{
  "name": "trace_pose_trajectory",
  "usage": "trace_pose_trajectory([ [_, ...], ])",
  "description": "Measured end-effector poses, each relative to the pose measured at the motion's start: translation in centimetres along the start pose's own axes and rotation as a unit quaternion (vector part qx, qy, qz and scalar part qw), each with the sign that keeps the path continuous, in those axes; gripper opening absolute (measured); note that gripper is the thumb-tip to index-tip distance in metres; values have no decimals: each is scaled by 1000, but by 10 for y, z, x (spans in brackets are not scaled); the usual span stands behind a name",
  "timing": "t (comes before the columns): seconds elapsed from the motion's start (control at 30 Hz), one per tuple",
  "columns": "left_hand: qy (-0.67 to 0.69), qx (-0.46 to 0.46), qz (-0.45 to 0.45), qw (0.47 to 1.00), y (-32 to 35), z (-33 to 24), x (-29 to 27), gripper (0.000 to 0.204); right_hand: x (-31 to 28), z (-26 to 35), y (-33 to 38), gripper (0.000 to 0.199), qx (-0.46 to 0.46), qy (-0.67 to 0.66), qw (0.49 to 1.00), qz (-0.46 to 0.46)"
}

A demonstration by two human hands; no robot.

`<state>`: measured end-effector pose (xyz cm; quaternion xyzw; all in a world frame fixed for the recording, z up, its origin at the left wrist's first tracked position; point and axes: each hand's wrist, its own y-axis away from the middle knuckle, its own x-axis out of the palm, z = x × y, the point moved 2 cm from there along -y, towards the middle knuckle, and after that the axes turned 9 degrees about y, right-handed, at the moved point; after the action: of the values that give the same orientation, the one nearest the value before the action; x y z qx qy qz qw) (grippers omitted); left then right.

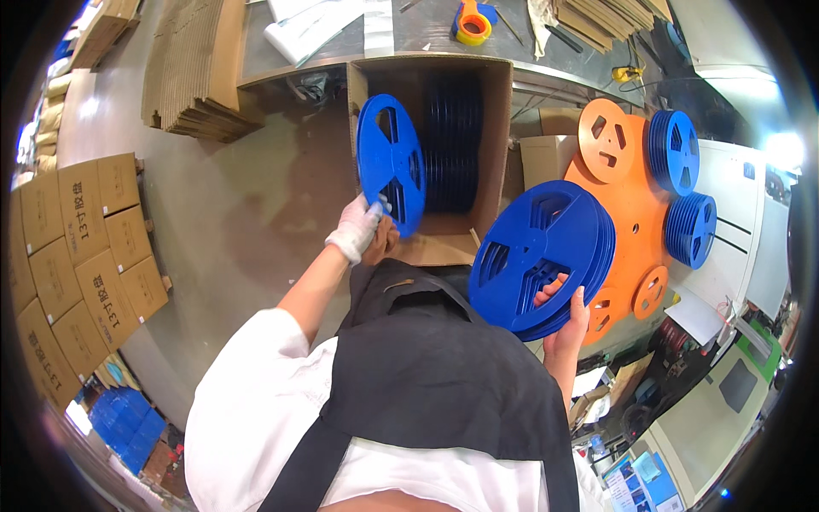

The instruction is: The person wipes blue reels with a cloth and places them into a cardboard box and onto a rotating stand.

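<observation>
My left hand (358,229), in a whitish glove, grips the lower edge of a blue plastic reel (406,164) with cut-out windows. That reel stands tilted at the mouth of an open cardboard box (505,128), overlapping its left wall. Inside the box, dark blue reels (452,162) sit on edge in two packed rows. On the right, my bare right hand (570,320) is closed on a stack of blue reels (531,247) held in front of my apron. Its fingers reach through a window of the top reel, while the thumb lies along the rim.
Right of the stack stands an orange rotary stand (636,192) carrying blue reel stacks (674,154) on its arms. Flattened cardboard (188,68) is piled at the far left, above stacked cartons (85,247). A worktable (418,34) behind the box holds orange tape (472,27).
</observation>
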<state>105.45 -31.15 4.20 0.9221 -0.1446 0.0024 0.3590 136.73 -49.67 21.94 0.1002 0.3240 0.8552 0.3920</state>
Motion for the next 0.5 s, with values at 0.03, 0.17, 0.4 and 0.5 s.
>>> trace_pose_trajectory([
  [0.03,-124,44,-23,991,-29,26,-1,16,-2,-3,2,40,-1,-7,1000,-3],
  [0.17,-162,37,-112,980,-103,70,8,10,-18,-7,5,39,5,-13,1000,-19],
  [0.4,-144,21,-97,985,-154,64,44,19,-35,-12,2,40,24,-5,999,-31],
  [0.5,-136,-8,-77,988,-156,52,70,16,-41,-15,-2,41,30,-14,999,-32],
])
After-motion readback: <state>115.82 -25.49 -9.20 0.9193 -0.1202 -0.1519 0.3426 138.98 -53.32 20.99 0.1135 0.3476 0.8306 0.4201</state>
